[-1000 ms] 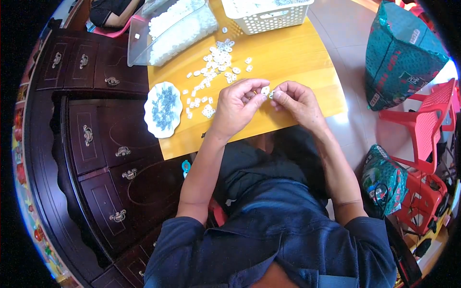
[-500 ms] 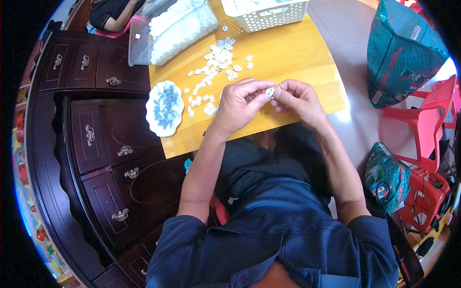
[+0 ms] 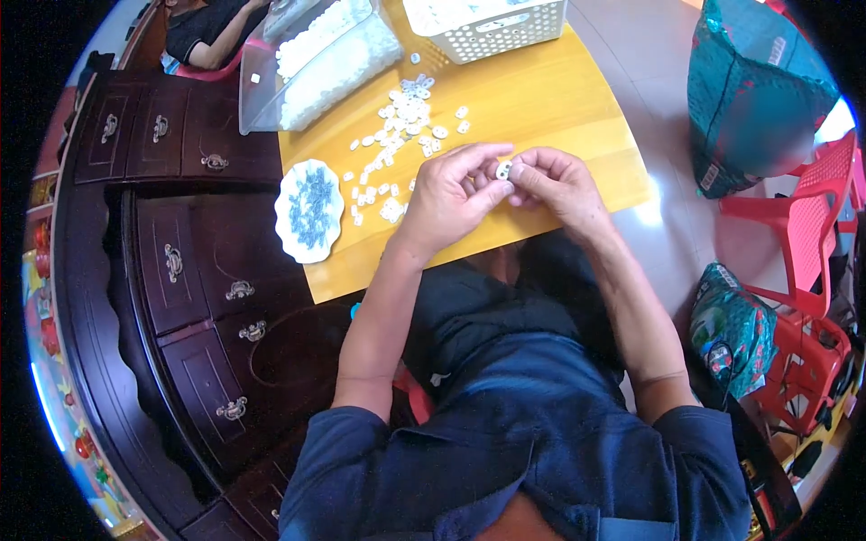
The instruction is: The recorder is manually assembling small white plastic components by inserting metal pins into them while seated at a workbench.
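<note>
the bench [image 3: 559,99] lies beneath the left hand [image 3: 451,191] and right hand [image 3: 563,187]; beyond them, leftward, stands a clear bin [image 3: 260,106], and left of them a scalloped plate [image 3: 283,212], probably for easy reach. both hands pinch one small piece [image 3: 503,169] between them, perhaps to steady it; it looks white, rounded, dark-spotted.

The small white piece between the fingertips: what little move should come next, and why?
I'd suggest a gentle press of the right hand's thumb against the small white piece, with the left hand bracing it. The fingertips of both hands meet at that piece, so one can steady while the other pushes. Whether another part sits between them is too small to tell.
</note>
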A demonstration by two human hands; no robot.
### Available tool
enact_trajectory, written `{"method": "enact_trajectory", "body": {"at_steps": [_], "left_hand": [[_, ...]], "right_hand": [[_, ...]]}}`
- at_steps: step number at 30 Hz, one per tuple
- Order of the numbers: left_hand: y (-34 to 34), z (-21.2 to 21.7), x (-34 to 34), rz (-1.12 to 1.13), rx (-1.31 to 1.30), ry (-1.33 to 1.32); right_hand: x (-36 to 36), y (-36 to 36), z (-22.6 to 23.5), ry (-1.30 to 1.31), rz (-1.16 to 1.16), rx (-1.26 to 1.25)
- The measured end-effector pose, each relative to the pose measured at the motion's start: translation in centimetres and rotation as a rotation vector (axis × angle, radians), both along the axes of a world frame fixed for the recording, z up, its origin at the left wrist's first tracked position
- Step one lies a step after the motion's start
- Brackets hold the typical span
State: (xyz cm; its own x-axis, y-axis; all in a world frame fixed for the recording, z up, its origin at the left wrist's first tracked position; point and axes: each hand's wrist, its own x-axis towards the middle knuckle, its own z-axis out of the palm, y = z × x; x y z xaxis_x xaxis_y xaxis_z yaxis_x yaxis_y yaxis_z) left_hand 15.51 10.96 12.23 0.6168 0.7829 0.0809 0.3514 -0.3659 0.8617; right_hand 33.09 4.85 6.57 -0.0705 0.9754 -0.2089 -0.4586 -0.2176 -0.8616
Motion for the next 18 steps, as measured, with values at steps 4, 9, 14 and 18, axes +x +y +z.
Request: {"method": "enact_trajectory", "body": {"at_steps": [4,9,14,18], "left_hand": [[-1.1,0.9,2.0,0.107,0.366,0.188],[-1.0,-0.7,2.4,0.139,0.687,0.208],[-1.1,-0.8,2.5,0.114,0.711,0.209],[-1.1,-0.5,2.4,0.088,0.669,0.189]], "right_hand": [[-0.2,0.0,-0.4,0.009,-0.108,-0.001],[-0.3,0.1,-0.5,0.022,-0.14,0.003],[0.1,0.1,-0.5,0.183,-0.084,0.012],[0.3,0.0,0.2,0.206,-0.068,-0.076]]}}
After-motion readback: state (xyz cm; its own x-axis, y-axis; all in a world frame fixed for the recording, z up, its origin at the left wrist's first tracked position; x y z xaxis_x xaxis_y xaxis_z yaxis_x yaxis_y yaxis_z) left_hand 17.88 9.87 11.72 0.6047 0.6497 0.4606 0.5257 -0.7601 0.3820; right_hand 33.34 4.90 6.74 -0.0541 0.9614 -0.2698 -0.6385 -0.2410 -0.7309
